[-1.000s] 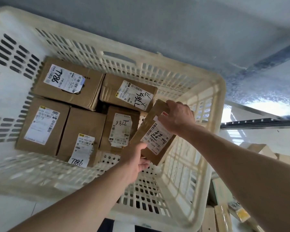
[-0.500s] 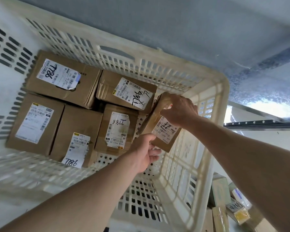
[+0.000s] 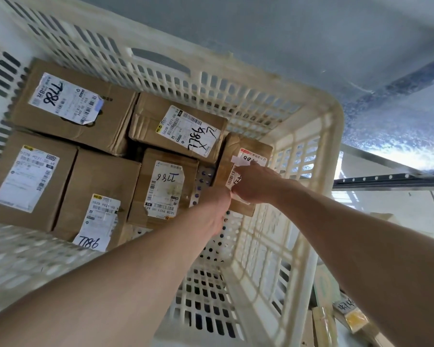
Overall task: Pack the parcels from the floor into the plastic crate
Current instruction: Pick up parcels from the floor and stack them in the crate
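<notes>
Seating a small labelled cardboard parcel (image 3: 246,149) against the right wall of the cream plastic crate (image 3: 318,156), my right hand (image 3: 254,185) presses its top, my left hand (image 3: 217,209) alongside, grip unclear; next, I judge, fetch another.

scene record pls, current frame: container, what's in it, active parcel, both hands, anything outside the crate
container: cream slotted plastic crate
parcels inside: six cardboard boxes with shipping labels
active parcel: small box by the right wall, beside the box marked 7786
right hand: on the small box's label; grip not clear
left hand: at the small box's near edge, fingers hidden
crate floor: bare perforated patch near the hands
outside: more parcels on the floor at lower right
</notes>
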The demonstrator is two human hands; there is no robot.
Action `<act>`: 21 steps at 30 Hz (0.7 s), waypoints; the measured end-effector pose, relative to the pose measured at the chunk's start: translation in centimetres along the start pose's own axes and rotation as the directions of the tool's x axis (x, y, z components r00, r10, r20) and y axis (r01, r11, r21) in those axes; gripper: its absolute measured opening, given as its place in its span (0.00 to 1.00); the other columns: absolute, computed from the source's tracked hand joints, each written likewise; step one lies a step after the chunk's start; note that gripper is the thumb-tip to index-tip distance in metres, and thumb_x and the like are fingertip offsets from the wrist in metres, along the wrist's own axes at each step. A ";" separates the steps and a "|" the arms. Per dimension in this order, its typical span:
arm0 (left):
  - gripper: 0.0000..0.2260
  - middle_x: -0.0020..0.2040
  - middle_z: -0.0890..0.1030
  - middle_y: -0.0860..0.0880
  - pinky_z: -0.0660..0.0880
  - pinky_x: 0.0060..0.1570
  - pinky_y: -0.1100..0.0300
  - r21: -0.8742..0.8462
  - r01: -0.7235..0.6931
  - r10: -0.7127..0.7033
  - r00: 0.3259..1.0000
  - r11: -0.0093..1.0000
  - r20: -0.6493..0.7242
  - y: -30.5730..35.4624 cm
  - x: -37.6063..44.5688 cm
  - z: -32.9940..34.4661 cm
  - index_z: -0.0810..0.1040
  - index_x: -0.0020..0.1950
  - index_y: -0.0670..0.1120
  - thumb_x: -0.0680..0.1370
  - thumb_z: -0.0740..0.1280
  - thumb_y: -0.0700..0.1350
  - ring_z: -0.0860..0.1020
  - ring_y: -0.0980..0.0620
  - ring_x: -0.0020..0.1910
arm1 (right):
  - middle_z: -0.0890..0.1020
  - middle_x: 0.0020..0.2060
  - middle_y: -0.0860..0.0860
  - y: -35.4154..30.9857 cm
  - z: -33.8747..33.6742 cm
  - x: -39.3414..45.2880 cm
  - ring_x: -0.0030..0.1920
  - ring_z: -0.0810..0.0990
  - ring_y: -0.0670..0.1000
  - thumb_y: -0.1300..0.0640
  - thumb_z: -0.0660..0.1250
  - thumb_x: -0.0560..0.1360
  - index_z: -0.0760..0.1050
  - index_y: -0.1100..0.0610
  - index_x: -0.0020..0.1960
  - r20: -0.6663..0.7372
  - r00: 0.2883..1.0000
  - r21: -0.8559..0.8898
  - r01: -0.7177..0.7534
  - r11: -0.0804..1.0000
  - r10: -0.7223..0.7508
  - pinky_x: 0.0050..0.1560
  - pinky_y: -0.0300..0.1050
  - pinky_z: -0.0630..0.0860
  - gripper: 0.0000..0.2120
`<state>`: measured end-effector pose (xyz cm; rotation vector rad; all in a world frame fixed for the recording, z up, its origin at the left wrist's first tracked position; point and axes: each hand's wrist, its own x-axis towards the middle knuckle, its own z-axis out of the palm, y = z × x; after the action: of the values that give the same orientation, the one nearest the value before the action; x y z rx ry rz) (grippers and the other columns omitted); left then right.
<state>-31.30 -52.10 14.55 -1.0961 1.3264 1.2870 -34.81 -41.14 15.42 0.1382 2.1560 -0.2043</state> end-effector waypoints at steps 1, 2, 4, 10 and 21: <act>0.18 0.42 0.70 0.47 0.67 0.39 0.56 -0.007 0.012 -0.012 1.000 1.000 0.004 -0.1 0.0 0.1 0.69 0.73 0.46 0.83 0.55 0.41 0.69 0.49 0.46 | 0.64 0.77 0.56 0.0 0.0 -0.1 0.73 0.69 0.62 0.49 0.60 0.80 0.65 0.47 0.77 0.010 1.000 -0.009 0.003 1.000 -0.003 0.72 0.60 0.69 0.26; 0.18 0.45 0.72 0.47 0.69 0.41 0.55 -0.031 0.020 -0.019 1.000 0.999 0.022 -0.2 0.1 0.2 0.69 0.73 0.46 0.82 0.56 0.40 0.71 0.48 0.47 | 0.64 0.78 0.56 0.1 0.0 -0.1 0.74 0.68 0.62 0.49 0.60 0.80 0.65 0.46 0.78 0.020 1.000 -0.014 0.005 1.000 -0.005 0.73 0.61 0.68 0.26; 0.20 0.59 0.75 0.43 0.73 0.55 0.48 -0.092 -0.009 0.019 0.995 0.996 0.102 -0.5 0.0 0.4 0.67 0.74 0.44 0.81 0.56 0.37 0.75 0.43 0.58 | 0.66 0.77 0.54 0.3 0.0 -0.2 0.74 0.69 0.61 0.49 0.60 0.80 0.65 0.46 0.78 0.020 1.000 -0.012 0.011 1.000 -0.010 0.72 0.60 0.68 0.26; 0.23 0.75 0.65 0.42 0.65 0.70 0.38 -0.040 -0.027 0.033 0.985 0.999 0.169 -0.7 -0.4 -0.3 0.62 0.77 0.44 0.81 0.57 0.35 0.68 0.37 0.71 | 0.69 0.76 0.53 0.3 -0.5 -1.0 0.73 0.70 0.59 0.49 0.60 0.80 0.66 0.48 0.77 0.005 0.999 -0.011 0.052 0.999 -0.052 0.67 0.56 0.70 0.25; 0.15 0.68 0.72 0.45 0.69 0.66 0.41 0.199 -0.244 0.227 0.968 0.949 0.104 2.2 -8.1 -2.3 0.72 0.67 0.47 0.80 0.64 0.47 0.73 0.44 0.62 | 0.76 0.70 0.54 -0.5 -3.7 -6.9 0.64 0.76 0.54 0.48 0.60 0.84 0.71 0.54 0.73 -0.164 0.982 0.216 0.128 0.968 -0.093 0.49 0.44 0.68 0.20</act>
<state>-32.43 -54.38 22.90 -0.7491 1.5289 1.3123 -33.99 -41.00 23.21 0.1681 2.2903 -0.5200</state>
